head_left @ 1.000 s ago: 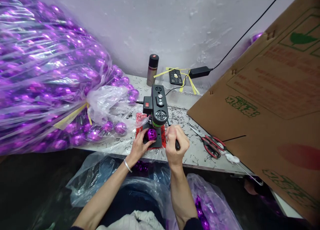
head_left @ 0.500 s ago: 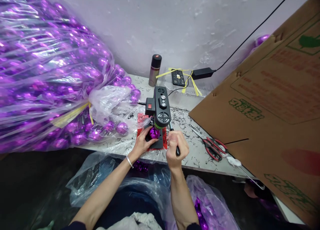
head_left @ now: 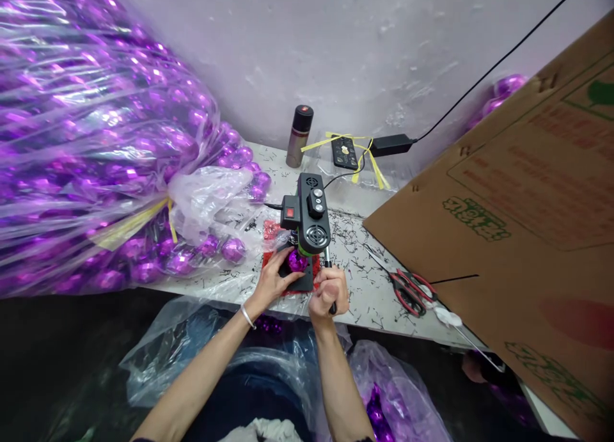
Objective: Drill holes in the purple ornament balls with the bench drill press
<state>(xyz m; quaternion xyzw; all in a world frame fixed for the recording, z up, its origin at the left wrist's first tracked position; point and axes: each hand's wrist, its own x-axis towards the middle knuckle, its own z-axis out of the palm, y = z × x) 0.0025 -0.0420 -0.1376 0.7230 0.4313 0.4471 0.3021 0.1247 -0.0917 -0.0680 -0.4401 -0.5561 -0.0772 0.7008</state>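
A small black bench drill [head_left: 309,215] stands on a red mat [head_left: 271,229] on the white table [head_left: 374,295]. Under its head sits a shiny purple ball [head_left: 297,261] on the black base. My left hand [head_left: 274,279] holds that ball from the left, fingers curled around it. My right hand [head_left: 325,293] is closed in a fist round the drill's black lever [head_left: 327,265], just right of the ball.
A huge clear bag of purple balls [head_left: 86,154] fills the left. A tilted cardboard box [head_left: 522,212] stands on the right, red-handled scissors [head_left: 407,288] beside it. A flask [head_left: 299,126], a phone [head_left: 344,152] and a power adapter [head_left: 392,145] lie near the wall. Plastic bags [head_left: 384,397] hang below the table edge.
My right hand has pulled the lever down and towards me. The left hand keeps the ball under the drill head. The camera view has shifted slightly.
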